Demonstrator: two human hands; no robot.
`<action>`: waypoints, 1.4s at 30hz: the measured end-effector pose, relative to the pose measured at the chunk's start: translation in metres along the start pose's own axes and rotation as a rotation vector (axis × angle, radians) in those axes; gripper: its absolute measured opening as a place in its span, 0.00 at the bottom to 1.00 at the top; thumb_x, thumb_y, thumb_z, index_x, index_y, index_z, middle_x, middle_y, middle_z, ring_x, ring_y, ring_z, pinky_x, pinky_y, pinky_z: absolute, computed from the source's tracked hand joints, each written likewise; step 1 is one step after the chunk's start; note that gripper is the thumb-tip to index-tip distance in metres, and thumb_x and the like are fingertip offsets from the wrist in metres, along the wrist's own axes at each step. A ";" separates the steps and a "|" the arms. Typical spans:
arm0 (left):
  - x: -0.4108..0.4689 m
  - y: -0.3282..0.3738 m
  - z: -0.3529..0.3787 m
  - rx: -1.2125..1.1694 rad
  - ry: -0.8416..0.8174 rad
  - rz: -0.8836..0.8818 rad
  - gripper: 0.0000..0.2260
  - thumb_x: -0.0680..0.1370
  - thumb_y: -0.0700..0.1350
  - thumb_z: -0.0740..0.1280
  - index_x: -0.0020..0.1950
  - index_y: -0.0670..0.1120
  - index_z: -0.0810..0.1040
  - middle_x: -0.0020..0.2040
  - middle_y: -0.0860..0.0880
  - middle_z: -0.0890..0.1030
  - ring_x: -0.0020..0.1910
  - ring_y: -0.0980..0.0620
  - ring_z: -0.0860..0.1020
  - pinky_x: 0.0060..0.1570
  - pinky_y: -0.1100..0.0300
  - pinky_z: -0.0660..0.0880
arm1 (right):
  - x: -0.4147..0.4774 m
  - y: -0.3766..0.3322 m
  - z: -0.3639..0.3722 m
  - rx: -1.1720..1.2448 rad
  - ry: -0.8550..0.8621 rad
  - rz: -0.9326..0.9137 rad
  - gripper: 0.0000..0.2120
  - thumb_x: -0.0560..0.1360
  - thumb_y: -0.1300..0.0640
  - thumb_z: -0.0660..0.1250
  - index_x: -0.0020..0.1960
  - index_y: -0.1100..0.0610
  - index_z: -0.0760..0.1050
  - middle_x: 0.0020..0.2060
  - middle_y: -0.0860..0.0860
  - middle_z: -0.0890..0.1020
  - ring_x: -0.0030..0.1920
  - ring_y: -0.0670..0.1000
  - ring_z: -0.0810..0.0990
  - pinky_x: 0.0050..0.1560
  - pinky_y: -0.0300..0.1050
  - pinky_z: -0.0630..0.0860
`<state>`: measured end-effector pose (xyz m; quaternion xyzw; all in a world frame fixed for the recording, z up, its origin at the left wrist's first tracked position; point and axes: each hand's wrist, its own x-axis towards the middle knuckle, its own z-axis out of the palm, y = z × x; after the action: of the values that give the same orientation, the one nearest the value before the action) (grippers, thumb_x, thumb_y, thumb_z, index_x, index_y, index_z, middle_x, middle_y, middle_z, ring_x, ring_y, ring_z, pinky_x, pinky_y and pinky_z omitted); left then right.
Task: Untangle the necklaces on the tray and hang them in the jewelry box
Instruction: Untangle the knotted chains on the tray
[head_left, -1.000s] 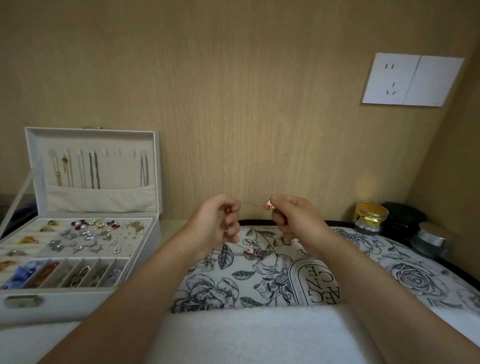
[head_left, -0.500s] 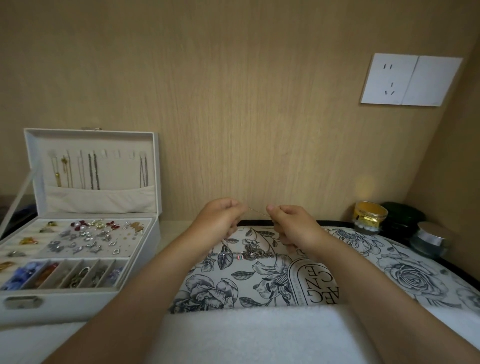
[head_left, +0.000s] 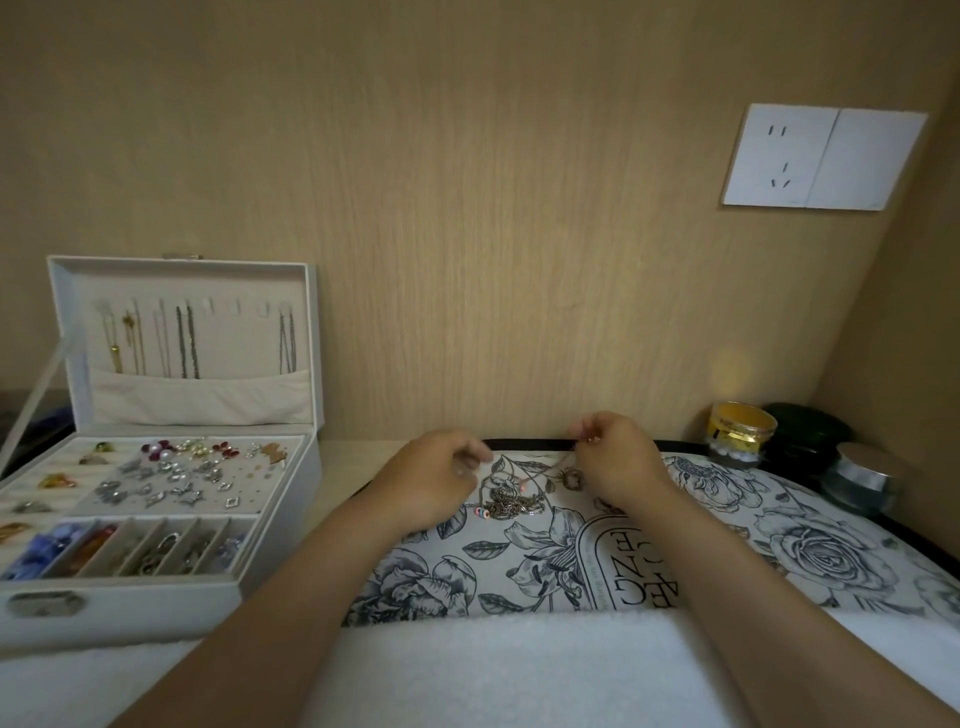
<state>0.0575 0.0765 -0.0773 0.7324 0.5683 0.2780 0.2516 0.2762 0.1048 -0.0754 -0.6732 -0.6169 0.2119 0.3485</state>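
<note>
A tangle of thin necklaces lies on the flower-printed tray, with a pink bead at its left. My left hand hovers just left of the tangle, fingers curled; a fine chain seems pinched there but is too thin to confirm. My right hand pinches a gold chain near the tray's far edge, and the chain runs down to the tangle. The white jewelry box stands open at the left, several necklaces hanging inside its lid.
Earrings and rings fill the box's lower compartments. A gold jar, a dark jar and a silver-lidded jar stand at the right by the wall. A white towel covers the near edge. A socket is on the wall.
Both hands have dropped from mid-air down to the tray and moved apart. The stretched chain between them is now slack toward the tangle.
</note>
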 end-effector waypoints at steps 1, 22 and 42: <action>-0.001 -0.003 0.000 0.087 -0.023 0.009 0.11 0.79 0.40 0.65 0.54 0.55 0.81 0.52 0.57 0.81 0.49 0.61 0.78 0.53 0.65 0.75 | -0.002 0.000 0.000 -0.161 -0.011 -0.061 0.14 0.76 0.63 0.63 0.55 0.47 0.79 0.54 0.48 0.80 0.55 0.51 0.78 0.55 0.45 0.76; -0.004 -0.011 -0.003 0.185 -0.098 0.110 0.03 0.76 0.47 0.71 0.47 0.52 0.79 0.44 0.55 0.80 0.43 0.56 0.79 0.46 0.60 0.76 | -0.018 -0.028 0.009 0.416 -0.254 -0.081 0.11 0.82 0.56 0.63 0.46 0.62 0.77 0.37 0.54 0.82 0.31 0.47 0.76 0.33 0.40 0.73; -0.001 -0.001 0.001 0.439 -0.146 0.148 0.06 0.80 0.50 0.66 0.44 0.52 0.77 0.43 0.56 0.74 0.43 0.56 0.74 0.43 0.59 0.71 | -0.013 -0.012 0.014 -0.098 -0.261 -0.237 0.14 0.78 0.46 0.68 0.42 0.54 0.84 0.32 0.48 0.82 0.32 0.45 0.78 0.38 0.41 0.76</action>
<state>0.0569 0.0760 -0.0789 0.8274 0.5401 0.1119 0.1057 0.2564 0.0951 -0.0780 -0.5787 -0.7415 0.2247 0.2548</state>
